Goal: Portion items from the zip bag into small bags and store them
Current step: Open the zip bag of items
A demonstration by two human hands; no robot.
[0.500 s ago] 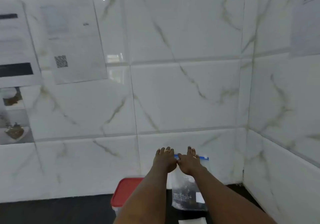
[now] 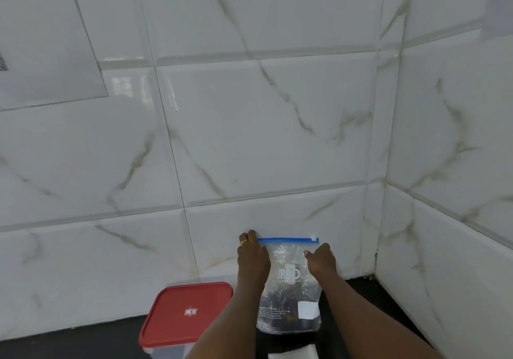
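Lower centre, left hand (image 2: 253, 253) and right hand (image 2: 319, 258) pinch the zip bag (image 2: 287, 294) by its top corners; its pale lettering is unreadable, and its white label (image 2: 308, 310) looks blank.

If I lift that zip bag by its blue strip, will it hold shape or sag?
Likely floppy: the zip bag is thin creased clear film, with the left hand and right hand holding its top. Dark contents sit low, so it would probably hang bottom-heavy. The glossy film may slip.
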